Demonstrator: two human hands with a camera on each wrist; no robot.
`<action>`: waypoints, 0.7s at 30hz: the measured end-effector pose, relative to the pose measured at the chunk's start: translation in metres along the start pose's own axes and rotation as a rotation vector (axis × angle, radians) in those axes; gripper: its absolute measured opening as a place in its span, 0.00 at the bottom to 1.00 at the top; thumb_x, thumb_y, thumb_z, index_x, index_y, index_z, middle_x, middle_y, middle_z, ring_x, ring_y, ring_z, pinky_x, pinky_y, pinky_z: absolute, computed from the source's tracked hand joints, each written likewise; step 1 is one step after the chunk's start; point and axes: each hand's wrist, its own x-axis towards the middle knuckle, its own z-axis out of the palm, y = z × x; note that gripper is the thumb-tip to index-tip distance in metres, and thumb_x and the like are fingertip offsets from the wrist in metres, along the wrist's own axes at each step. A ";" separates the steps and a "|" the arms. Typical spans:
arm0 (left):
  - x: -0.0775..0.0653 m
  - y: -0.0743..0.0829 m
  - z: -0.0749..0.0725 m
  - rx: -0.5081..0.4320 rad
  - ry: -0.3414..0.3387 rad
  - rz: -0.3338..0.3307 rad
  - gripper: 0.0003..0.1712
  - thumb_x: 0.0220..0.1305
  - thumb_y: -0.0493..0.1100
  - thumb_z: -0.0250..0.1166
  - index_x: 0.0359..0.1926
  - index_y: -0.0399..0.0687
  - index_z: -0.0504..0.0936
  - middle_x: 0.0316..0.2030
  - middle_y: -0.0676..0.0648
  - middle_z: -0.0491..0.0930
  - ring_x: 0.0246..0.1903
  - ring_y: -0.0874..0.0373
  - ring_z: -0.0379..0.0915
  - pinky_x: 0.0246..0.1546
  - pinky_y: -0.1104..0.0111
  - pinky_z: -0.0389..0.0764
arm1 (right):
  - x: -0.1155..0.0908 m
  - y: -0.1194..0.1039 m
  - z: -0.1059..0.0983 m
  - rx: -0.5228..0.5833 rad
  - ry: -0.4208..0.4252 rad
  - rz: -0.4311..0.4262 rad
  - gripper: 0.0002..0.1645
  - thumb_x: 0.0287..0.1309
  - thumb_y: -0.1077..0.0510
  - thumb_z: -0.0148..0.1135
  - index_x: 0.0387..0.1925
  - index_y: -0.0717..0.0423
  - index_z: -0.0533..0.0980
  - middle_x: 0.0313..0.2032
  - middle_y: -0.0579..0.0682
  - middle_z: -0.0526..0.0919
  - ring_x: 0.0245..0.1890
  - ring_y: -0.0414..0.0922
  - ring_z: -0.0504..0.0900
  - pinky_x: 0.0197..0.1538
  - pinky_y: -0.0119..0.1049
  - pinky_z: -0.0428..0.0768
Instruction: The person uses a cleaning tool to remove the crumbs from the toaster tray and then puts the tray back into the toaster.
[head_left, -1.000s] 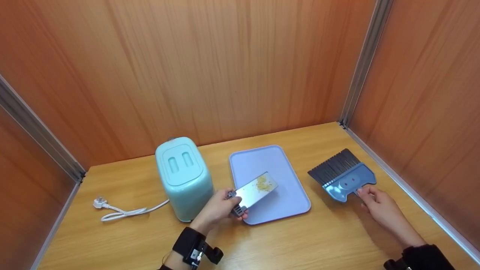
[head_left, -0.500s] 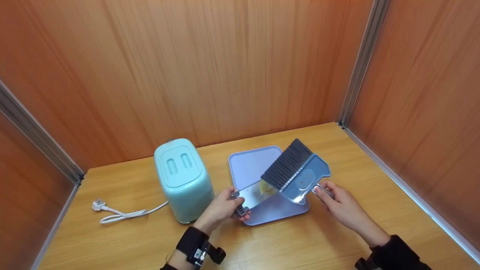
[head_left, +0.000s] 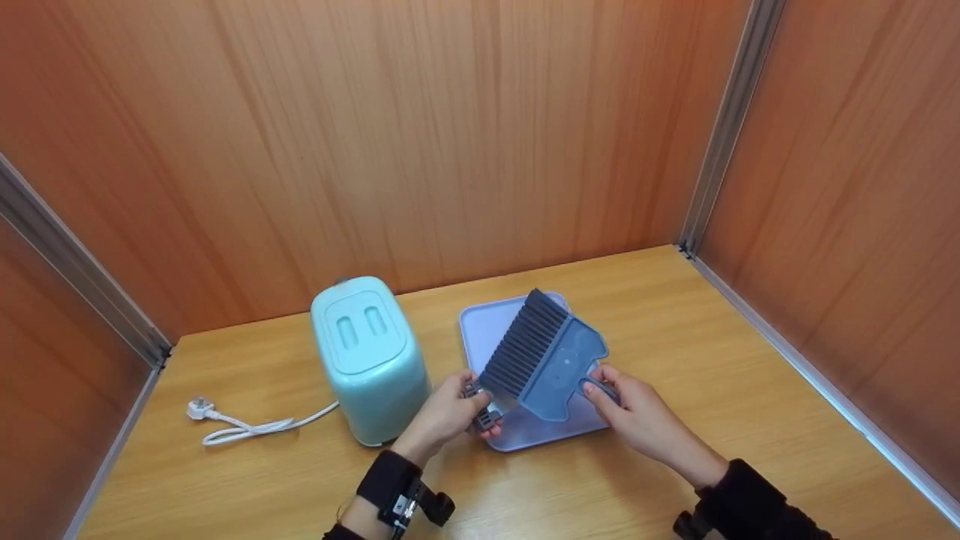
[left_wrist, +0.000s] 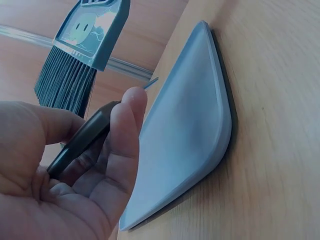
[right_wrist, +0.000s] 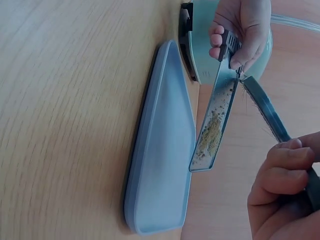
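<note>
My left hand (head_left: 448, 409) grips the dark grey end of a flat metal crumb tray (right_wrist: 220, 107) between thumb and fingers. Yellowish crumbs (right_wrist: 212, 134) lie on its far half, as the right wrist view shows. By its short handle my right hand (head_left: 628, 401) holds a wide blue brush (head_left: 562, 367) with dark bristles. In the head view the brush covers most of the crumb tray, its bristle tips close to my left fingers. Both tools are above a lavender serving tray (head_left: 480, 326) lying on the table.
Left of the serving tray stands a mint-green toaster (head_left: 379, 390) with two slots in its top. Its white cord and plug (head_left: 200, 407) lie on the table further left. Wood-grain panels (head_left: 450, 150) wall in the back and sides.
My right hand has brought the brush leftward from the table's right side to over the crumb tray, hiding the crumbs from the head view. My left hand stays nearly still.
</note>
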 end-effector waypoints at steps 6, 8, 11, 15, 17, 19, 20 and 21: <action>0.000 0.002 0.002 0.021 0.020 0.015 0.11 0.83 0.36 0.53 0.59 0.38 0.73 0.40 0.38 0.88 0.29 0.56 0.89 0.35 0.65 0.91 | 0.004 -0.002 0.004 -0.055 -0.016 -0.002 0.13 0.82 0.49 0.56 0.45 0.56 0.74 0.37 0.52 0.81 0.37 0.44 0.79 0.38 0.31 0.77; 0.000 0.002 0.002 0.023 0.025 0.007 0.10 0.82 0.36 0.54 0.58 0.39 0.73 0.40 0.38 0.88 0.30 0.56 0.89 0.35 0.65 0.91 | 0.004 -0.003 0.004 -0.059 -0.019 0.016 0.13 0.82 0.49 0.56 0.46 0.55 0.74 0.43 0.55 0.84 0.42 0.47 0.81 0.42 0.35 0.83; 0.002 0.002 0.003 0.039 0.031 -0.002 0.09 0.82 0.37 0.54 0.57 0.39 0.72 0.41 0.38 0.88 0.30 0.56 0.89 0.35 0.65 0.91 | 0.004 -0.004 0.004 -0.069 -0.022 0.033 0.13 0.82 0.49 0.57 0.46 0.55 0.74 0.49 0.59 0.86 0.45 0.49 0.83 0.48 0.40 0.87; 0.004 0.001 0.002 0.072 0.039 0.002 0.08 0.82 0.37 0.55 0.55 0.39 0.73 0.39 0.39 0.88 0.30 0.56 0.90 0.36 0.65 0.91 | 0.004 -0.003 0.004 -0.092 -0.024 0.035 0.13 0.81 0.49 0.57 0.47 0.55 0.75 0.47 0.58 0.87 0.42 0.47 0.83 0.43 0.35 0.85; 0.004 0.001 0.002 0.086 0.044 0.008 0.07 0.82 0.37 0.55 0.55 0.39 0.73 0.38 0.39 0.88 0.29 0.56 0.89 0.36 0.63 0.91 | 0.004 -0.002 0.004 -0.107 -0.022 0.038 0.12 0.81 0.49 0.58 0.47 0.55 0.75 0.42 0.56 0.85 0.39 0.45 0.81 0.39 0.32 0.81; 0.004 0.000 0.001 0.092 0.047 0.009 0.07 0.81 0.37 0.55 0.54 0.39 0.73 0.37 0.39 0.88 0.29 0.56 0.89 0.37 0.63 0.91 | 0.003 -0.001 0.004 -0.116 -0.015 0.047 0.12 0.81 0.49 0.58 0.48 0.54 0.75 0.39 0.53 0.83 0.38 0.44 0.81 0.39 0.31 0.80; 0.004 0.000 0.001 0.093 0.048 0.012 0.07 0.81 0.37 0.55 0.54 0.39 0.73 0.37 0.39 0.88 0.29 0.56 0.89 0.37 0.62 0.92 | 0.003 -0.001 0.004 -0.124 -0.010 0.047 0.12 0.81 0.50 0.58 0.48 0.54 0.75 0.38 0.52 0.82 0.37 0.43 0.80 0.38 0.31 0.80; 0.004 0.000 0.001 0.093 0.049 0.013 0.07 0.81 0.37 0.56 0.54 0.39 0.73 0.37 0.39 0.88 0.29 0.56 0.89 0.37 0.62 0.92 | 0.003 0.000 0.004 -0.134 -0.003 0.044 0.11 0.81 0.50 0.59 0.48 0.54 0.76 0.36 0.51 0.81 0.37 0.43 0.79 0.37 0.30 0.79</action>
